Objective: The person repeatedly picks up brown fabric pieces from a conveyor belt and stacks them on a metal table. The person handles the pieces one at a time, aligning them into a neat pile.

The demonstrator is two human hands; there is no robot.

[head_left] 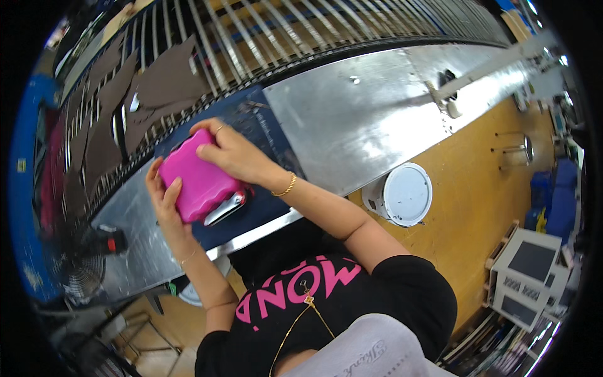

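Note:
Both of my hands hold a bright pink, wavy-edged case (200, 176) over a dark blue mat (229, 231). Whether anything sits inside the case cannot be made out. My left hand (166, 200) grips its left side, with the thumb lying on the pink face. Across its upper right side reaches my right hand (232, 154), thumb on the face and fingers curled over the top edge. A shiny silver piece with a bit of red (225, 209) shows just below the case's lower right edge; its kind is unclear.
The mat lies on a long metal table (345, 113). Beyond it runs a slatted rack (251, 38) with brown flat cut pieces (166, 78) on it. A fan (80, 271) stands at left. A white-lidded bucket (407, 195) and a stool (526, 149) are on the right.

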